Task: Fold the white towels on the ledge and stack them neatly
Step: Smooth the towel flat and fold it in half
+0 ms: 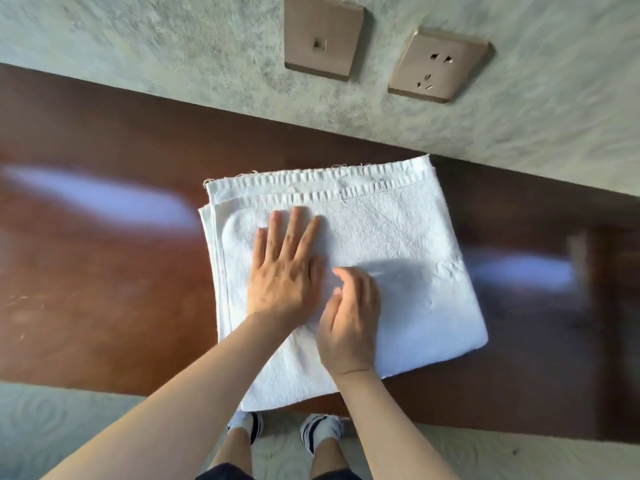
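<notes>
White terry, folded into a thick rectangle, the towel [363, 258] lies on the dark wooden ledge [104, 237] below 2 wall sockets, its near corner hanging just past the ledge's front edge. At least 1 fold looks done, with layered hems showing along the far edge; further folding or smoothing probably remains, and no other towels or stack are visible. The left hand [285, 268] presses flat, fingers spread. The right hand [349, 317] rests loosely curled on the cloth, gripping nothing.

towel [398, 237]: white terry cloth | ledge [104, 271]: glossy brown wood | wall [138, 39]: matt, mottled
</notes>
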